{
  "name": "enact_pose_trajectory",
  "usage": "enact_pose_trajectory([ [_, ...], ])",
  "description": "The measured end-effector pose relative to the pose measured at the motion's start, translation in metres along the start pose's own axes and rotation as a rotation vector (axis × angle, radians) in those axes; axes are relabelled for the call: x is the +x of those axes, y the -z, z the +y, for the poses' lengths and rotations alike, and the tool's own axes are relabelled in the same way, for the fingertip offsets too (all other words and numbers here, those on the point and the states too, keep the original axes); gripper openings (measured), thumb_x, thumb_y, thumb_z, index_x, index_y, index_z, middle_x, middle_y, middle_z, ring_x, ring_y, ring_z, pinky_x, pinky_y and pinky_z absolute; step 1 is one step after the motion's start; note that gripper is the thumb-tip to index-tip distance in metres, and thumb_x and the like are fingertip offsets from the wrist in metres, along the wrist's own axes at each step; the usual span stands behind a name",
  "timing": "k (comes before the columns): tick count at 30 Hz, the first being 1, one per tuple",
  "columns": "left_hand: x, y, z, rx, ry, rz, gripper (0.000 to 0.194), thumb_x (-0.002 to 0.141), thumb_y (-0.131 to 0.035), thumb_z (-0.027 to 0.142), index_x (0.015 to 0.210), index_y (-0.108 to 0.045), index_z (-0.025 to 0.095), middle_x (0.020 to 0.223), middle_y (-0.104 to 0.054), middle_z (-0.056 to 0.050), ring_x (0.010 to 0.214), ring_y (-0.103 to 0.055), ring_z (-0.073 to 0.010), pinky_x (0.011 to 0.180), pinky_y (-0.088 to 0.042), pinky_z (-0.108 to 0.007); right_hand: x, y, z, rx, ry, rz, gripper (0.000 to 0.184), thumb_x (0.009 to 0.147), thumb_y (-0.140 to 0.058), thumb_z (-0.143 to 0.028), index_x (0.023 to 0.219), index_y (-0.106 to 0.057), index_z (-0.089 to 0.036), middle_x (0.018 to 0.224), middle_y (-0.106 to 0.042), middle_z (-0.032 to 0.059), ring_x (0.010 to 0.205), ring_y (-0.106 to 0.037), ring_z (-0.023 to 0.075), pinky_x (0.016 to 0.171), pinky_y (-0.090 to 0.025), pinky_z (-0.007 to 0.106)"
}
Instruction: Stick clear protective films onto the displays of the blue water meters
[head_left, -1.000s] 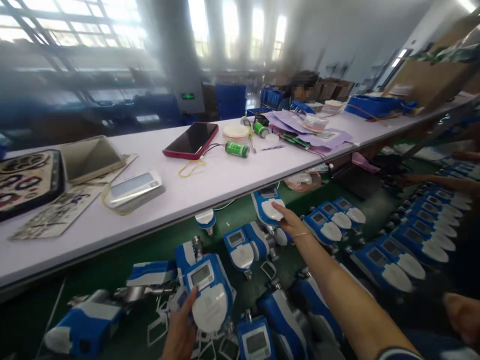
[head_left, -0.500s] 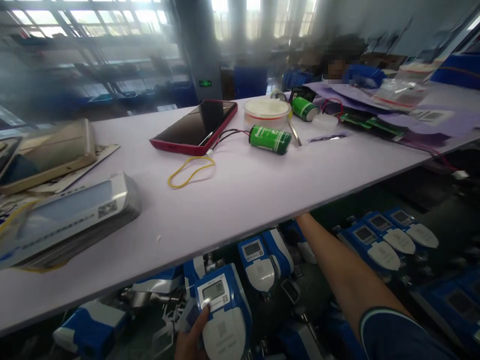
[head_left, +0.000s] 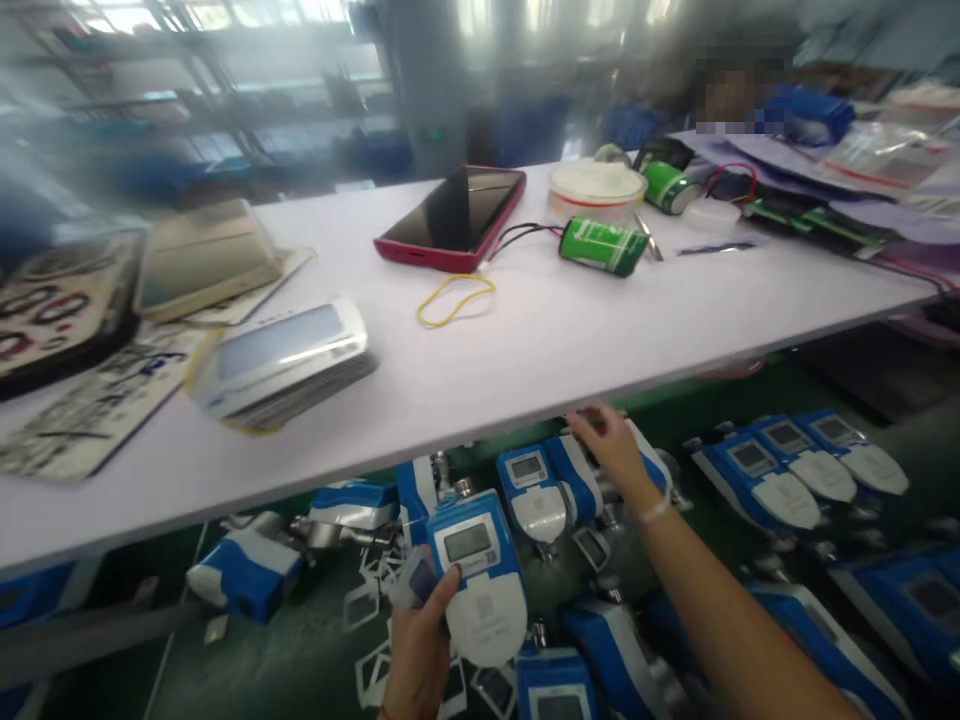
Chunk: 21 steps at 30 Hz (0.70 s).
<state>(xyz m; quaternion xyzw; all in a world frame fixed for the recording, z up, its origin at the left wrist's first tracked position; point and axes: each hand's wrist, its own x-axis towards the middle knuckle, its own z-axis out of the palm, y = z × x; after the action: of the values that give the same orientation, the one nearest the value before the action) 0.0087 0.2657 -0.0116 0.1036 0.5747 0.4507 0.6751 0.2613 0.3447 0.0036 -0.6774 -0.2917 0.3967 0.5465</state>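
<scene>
In the head view, my left hand [head_left: 424,635] is closed on a blue and white meter [head_left: 487,610] with a small grey display, held below the table edge. The thumb lies on its front, beside the display. A small translucent plate [head_left: 416,580] shows by the same hand; whether the fingers grip it is unclear. My right hand [head_left: 607,445] reaches to the underside of the table edge, above another blue and white meter [head_left: 574,475]. Its thumb and fingers look apart, with nothing visible between them, though blur softens the fingertips.
On the white table [head_left: 487,370] lie a stack of display panels [head_left: 292,360], a red-cased phone [head_left: 457,220], a yellow rubber band [head_left: 454,300], a green battery [head_left: 604,245] and a round tub [head_left: 596,190]. Several meters [head_left: 787,460] and loose white frames [head_left: 375,670] lie below. A person [head_left: 739,90] is behind.
My right hand has come out from under the table edge into sight. My left hand still holds the meter; its display digits no longer show. The view has shifted left and down.
</scene>
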Motion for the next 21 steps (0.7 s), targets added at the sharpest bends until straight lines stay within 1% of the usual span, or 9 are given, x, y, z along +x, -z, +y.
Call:
enact_pose_trajectory([
  [2,-0.009,-0.006,-0.007,0.058,-0.121,-0.105,0.051,0.061,-0.082,0.039,0.103,-0.06,0.019,0.097,-0.072,-0.008,0.094,-0.069,-0.0307,0.078,-0.057,-0.042,-0.058,-0.007,0.006,-0.01,-0.078,-0.198,0.059,0.054,-0.088,-0.03,0.108,-0.068,-0.019,0.101,-0.074,0.0102,0.094,-0.068,0.0305,0.086,-0.053,0.044],
  [3,-0.013,-0.01,-0.011,0.104,-0.187,-0.162,0.047,0.066,-0.079,0.042,0.102,-0.06,0.019,0.098,-0.072,-0.008,0.093,-0.069,-0.0292,0.079,-0.056,-0.041,-0.085,-0.009,0.009,-0.004,-0.132,-0.319,0.068,0.05,-0.089,-0.027,0.114,-0.066,-0.021,0.109,-0.072,0.0099,0.102,-0.066,0.0315,0.091,-0.051,0.045],
  [5,-0.018,-0.016,-0.019,0.175,-0.263,-0.237,0.041,0.072,-0.073,0.045,0.1,-0.059,0.019,0.099,-0.071,-0.009,0.092,-0.069,-0.0268,0.08,-0.055,-0.039,-0.126,-0.009,0.015,0.043,-0.189,-0.284,0.072,0.05,-0.089,-0.026,0.118,-0.064,-0.022,0.114,-0.071,0.0095,0.105,-0.065,0.033,0.09,-0.052,0.045],
  [7,-0.016,-0.013,-0.03,0.259,-0.31,-0.286,0.035,0.082,-0.062,0.049,0.1,-0.058,0.02,0.101,-0.07,-0.01,0.093,-0.068,-0.0253,0.083,-0.054,-0.039,-0.149,-0.003,0.014,0.132,-0.275,-0.165,0.068,0.052,-0.088,-0.03,0.115,-0.063,-0.021,0.107,-0.073,0.0095,0.098,-0.068,0.0338,0.082,-0.056,0.046],
  [9,-0.005,-0.001,-0.042,0.392,-0.379,-0.335,0.03,0.09,-0.049,0.048,0.1,-0.058,0.021,0.114,-0.066,-0.011,0.107,-0.063,-0.0247,0.094,-0.048,-0.041,-0.155,0.006,0.009,0.21,-0.373,-0.062,0.065,0.05,-0.09,-0.033,0.108,-0.065,-0.019,0.094,-0.076,0.0088,0.084,-0.072,0.0336,0.07,-0.059,0.045],
  [11,0.014,0.016,-0.057,0.567,-0.458,-0.389,0.023,0.089,-0.054,0.042,0.093,-0.061,0.02,0.13,-0.058,-0.012,0.124,-0.051,-0.026,0.108,-0.035,-0.045,-0.154,0.015,0.003,0.243,-0.411,0.009,0.064,0.045,-0.091,-0.033,0.102,-0.066,-0.019,0.087,-0.076,0.0078,0.074,-0.072,0.0326,0.062,-0.06,0.042],
  [13,0.039,0.031,-0.073,0.747,-0.521,-0.451,0.02,0.087,-0.059,0.038,0.091,-0.063,0.018,0.133,-0.054,-0.013,0.13,-0.043,-0.0285,0.112,-0.025,-0.051,-0.153,0.022,-0.001,0.247,-0.398,0.055,0.065,0.043,-0.092,-0.031,0.101,-0.066,-0.019,0.084,-0.077,0.0071,0.072,-0.073,0.0319,0.058,-0.06,0.04],
  [17,0.079,0.047,-0.096,1.043,-0.611,-0.669,0.026,0.088,-0.06,0.034,0.109,-0.062,0.018,0.13,-0.056,-0.009,0.124,-0.048,-0.0268,0.106,-0.034,-0.055,-0.15,0.02,0.0,0.241,-0.416,0.03,0.061,0.047,-0.091,-0.03,0.101,-0.065,-0.019,0.08,-0.077,0.0065,0.071,-0.073,0.0309,0.058,-0.061,0.04],
  [21,0.085,0.081,-0.094,1.217,-0.646,-0.752,0.025,0.09,-0.058,0.033,0.109,-0.062,0.018,0.124,-0.059,-0.008,0.117,-0.054,-0.0245,0.102,-0.04,-0.052,-0.142,-0.009,0.012,0.226,-0.474,-0.13,0.056,0.053,-0.089,-0.033,0.101,-0.063,-0.019,0.085,-0.077,0.0078,0.075,-0.074,0.0301,0.066,-0.061,0.041],
])
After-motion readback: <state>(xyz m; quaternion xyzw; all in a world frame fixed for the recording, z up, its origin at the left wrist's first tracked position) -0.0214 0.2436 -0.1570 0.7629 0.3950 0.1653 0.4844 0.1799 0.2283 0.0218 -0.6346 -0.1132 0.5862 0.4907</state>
